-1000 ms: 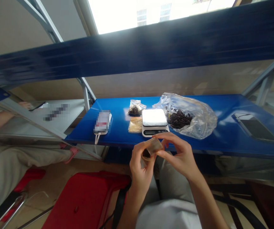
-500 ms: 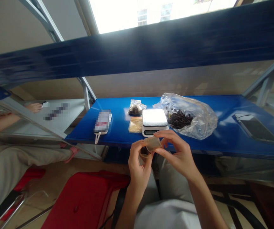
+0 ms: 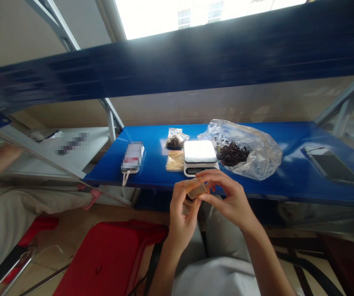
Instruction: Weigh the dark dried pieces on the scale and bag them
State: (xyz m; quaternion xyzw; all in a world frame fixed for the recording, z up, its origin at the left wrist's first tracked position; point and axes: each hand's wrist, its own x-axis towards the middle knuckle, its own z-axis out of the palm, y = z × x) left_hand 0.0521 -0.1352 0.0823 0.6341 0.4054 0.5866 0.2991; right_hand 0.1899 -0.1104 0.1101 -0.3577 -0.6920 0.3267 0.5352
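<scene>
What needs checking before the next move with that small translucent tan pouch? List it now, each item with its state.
1. Grip: ok. The left hand and right hand both pinch the small translucent tan pouch.
2. Pouch closure: cannot tell; fingers cover its edges.
3. Platform of the white rectangular digital scale: ok, nothing on it.
4. Scale readout: cannot tell, too small to read.
5. Crinkled clear plastic bag of dark shredded material: cannot tell whether it is closed.
</scene>
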